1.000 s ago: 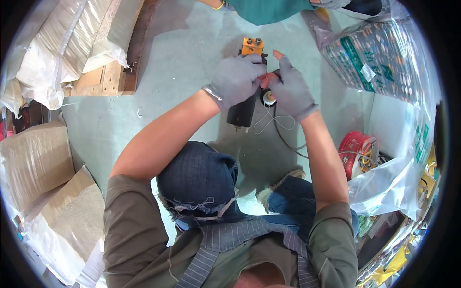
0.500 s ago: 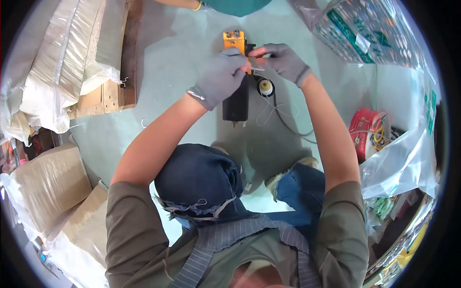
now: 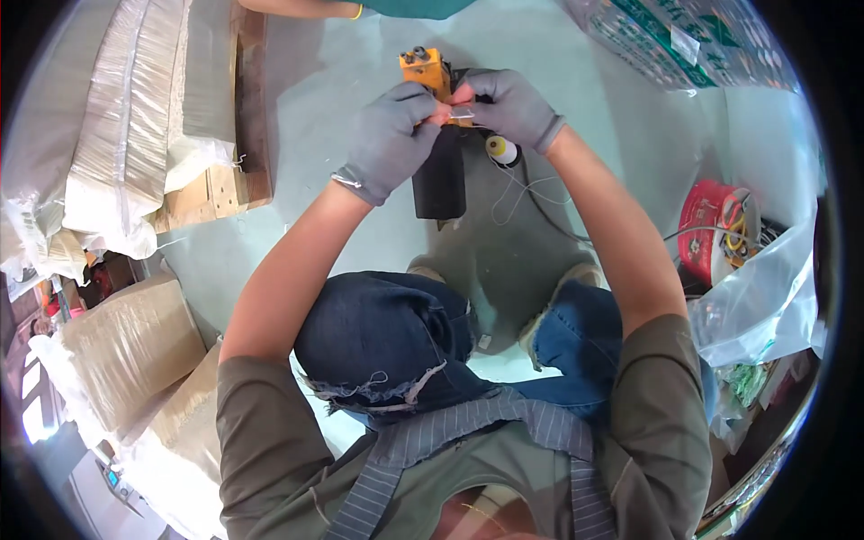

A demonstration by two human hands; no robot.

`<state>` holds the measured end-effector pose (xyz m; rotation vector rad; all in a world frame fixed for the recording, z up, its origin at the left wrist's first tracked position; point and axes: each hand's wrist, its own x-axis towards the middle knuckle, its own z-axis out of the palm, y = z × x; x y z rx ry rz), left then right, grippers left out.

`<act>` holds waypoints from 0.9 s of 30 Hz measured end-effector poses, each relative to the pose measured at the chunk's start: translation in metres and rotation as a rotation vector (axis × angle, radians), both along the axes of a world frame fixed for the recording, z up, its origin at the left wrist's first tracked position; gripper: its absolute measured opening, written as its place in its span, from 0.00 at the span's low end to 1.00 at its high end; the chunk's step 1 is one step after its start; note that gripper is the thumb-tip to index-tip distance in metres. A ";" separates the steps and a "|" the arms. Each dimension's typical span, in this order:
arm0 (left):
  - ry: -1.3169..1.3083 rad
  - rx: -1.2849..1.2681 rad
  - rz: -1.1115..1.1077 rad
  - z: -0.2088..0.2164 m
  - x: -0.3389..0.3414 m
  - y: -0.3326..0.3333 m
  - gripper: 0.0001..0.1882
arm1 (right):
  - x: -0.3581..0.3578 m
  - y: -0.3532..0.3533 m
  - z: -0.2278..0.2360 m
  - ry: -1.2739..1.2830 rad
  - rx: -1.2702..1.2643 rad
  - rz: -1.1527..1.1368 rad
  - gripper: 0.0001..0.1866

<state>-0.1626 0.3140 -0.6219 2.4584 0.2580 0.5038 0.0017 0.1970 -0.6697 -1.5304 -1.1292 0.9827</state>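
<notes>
My left hand (image 3: 389, 133) and my right hand (image 3: 515, 106), both in grey gloves with bare fingertips, meet over a yellow-and-black machine (image 3: 439, 175) on the floor. It looks like a portable bag sewing machine. Both hands are closed in a pinch, fingertips nearly touching. A short white strand (image 3: 462, 113), apparently thread, shows between them; its exact ends are hidden by the fingers. Just right of the machine, below my right hand, is a white thread cone (image 3: 504, 151) with a yellow top. Loose thread loops (image 3: 509, 200) trail on the floor below it.
A dark cable (image 3: 562, 230) runs rightward toward a red reel-like container (image 3: 706, 225) with yellow cord. Wrapped stacks on a wooden pallet (image 3: 216, 189) and a carton (image 3: 135, 337) stand left. Plastic-wrapped goods (image 3: 684, 40) fill the upper right. Another person's arm (image 3: 301, 7) shows at the top.
My hands have drawn closer together, the right one moving left toward the left one's fingertips. The whole view has shifted slightly. The thread cone now appears tilted beside the machine.
</notes>
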 end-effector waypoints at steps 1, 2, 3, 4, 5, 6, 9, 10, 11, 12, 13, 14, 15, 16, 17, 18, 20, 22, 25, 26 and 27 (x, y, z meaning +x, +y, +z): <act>-0.011 -0.020 0.006 -0.002 -0.003 0.001 0.05 | -0.001 0.000 0.002 -0.061 0.012 0.006 0.04; -0.027 -0.044 0.001 -0.001 0.000 0.000 0.06 | 0.001 -0.002 -0.001 -0.056 0.015 -0.003 0.04; -0.022 -0.040 -0.008 0.001 0.000 -0.001 0.06 | 0.003 -0.003 -0.005 -0.187 0.044 -0.033 0.04; 0.026 -0.065 -0.001 0.005 -0.003 -0.002 0.07 | 0.005 -0.004 -0.009 -0.320 0.071 -0.065 0.04; 0.070 -0.087 0.006 0.010 -0.003 -0.002 0.08 | 0.012 -0.004 -0.012 -0.319 0.077 -0.074 0.04; 0.070 -0.081 -0.001 0.012 -0.001 0.001 0.08 | 0.021 -0.003 -0.016 -0.393 0.155 -0.220 0.03; -0.044 -0.230 0.241 0.024 -0.003 0.011 0.12 | 0.027 0.008 0.002 -0.527 0.304 -0.391 0.04; -0.043 -0.221 0.252 0.028 -0.002 0.017 0.12 | 0.026 0.015 0.018 -0.594 0.363 -0.417 0.05; -0.023 -0.288 0.277 0.028 0.003 0.022 0.13 | 0.022 0.017 0.033 -0.655 0.358 -0.383 0.06; -0.002 -0.359 0.299 0.033 0.009 0.023 0.14 | 0.019 0.021 0.043 -0.660 0.356 -0.378 0.06; 0.086 -0.507 0.297 0.038 0.014 0.022 0.14 | 0.015 0.025 0.052 -0.733 0.399 -0.341 0.06; 0.078 -0.510 0.302 0.045 0.019 0.020 0.14 | 0.011 0.029 0.061 -0.805 0.445 -0.299 0.06; 0.120 -0.613 0.275 0.051 0.022 0.019 0.14 | 0.006 0.029 0.068 -0.776 0.386 -0.282 0.07; 0.161 -0.715 0.246 0.053 0.024 0.018 0.13 | 0.004 0.031 0.070 -0.784 0.388 -0.271 0.07; 0.149 -0.716 0.251 0.052 0.024 0.019 0.13 | 0.001 0.033 0.072 -0.733 0.438 -0.320 0.07; 0.075 -0.775 0.256 0.047 0.023 0.021 0.13 | -0.001 0.036 0.073 -0.680 0.488 -0.368 0.08; -0.010 -0.833 0.262 0.044 0.023 0.021 0.12 | 0.002 0.029 0.061 -0.622 0.445 -0.435 0.09; 0.024 -0.863 0.365 0.043 0.023 0.017 0.10 | 0.006 0.022 0.054 -0.562 0.401 -0.504 0.11; -0.093 -0.944 0.368 0.036 0.019 0.016 0.10 | -0.013 0.015 0.062 -0.075 0.130 -0.226 0.14; -0.096 -0.946 0.367 0.036 0.021 0.015 0.10 | -0.018 0.018 0.065 -0.078 0.129 -0.225 0.14; -0.102 -0.970 0.383 0.036 0.022 0.015 0.10 | -0.022 0.022 0.068 0.110 0.138 -0.213 0.13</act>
